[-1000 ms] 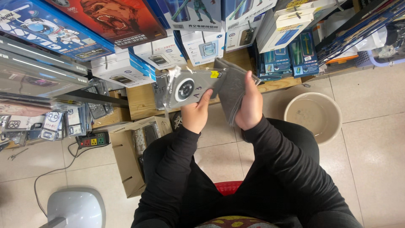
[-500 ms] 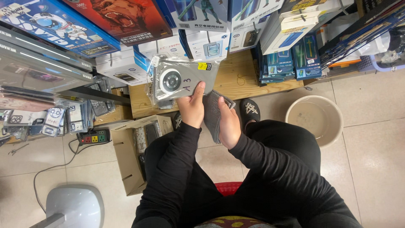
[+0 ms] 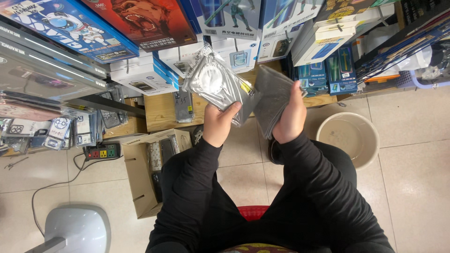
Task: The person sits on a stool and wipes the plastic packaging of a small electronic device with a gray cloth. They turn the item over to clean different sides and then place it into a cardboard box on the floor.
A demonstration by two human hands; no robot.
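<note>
My left hand (image 3: 219, 122) grips a clear plastic packet (image 3: 217, 83) with a pale round item inside and a small yellow sticker, held up tilted in front of the shelf. My right hand (image 3: 289, 116) holds a stack of several dark grey flat packets (image 3: 272, 96), fanned slightly, right beside the clear packet and touching it at its edge. Both arms are in black sleeves. I sit over a red stool (image 3: 253, 212).
A beige round basin (image 3: 348, 137) stands on the tiled floor at right. An open cardboard box (image 3: 140, 173) with packets lies at left, beside a power strip (image 3: 101, 152). Stacked colourful product boxes (image 3: 140, 23) fill the wooden shelf (image 3: 161, 112) ahead. A grey fan base (image 3: 75, 229) sits bottom left.
My right hand has lifted the dark stack up beside the clear packet. My left hand has tilted the clear packet and raised it toward the shelf.
</note>
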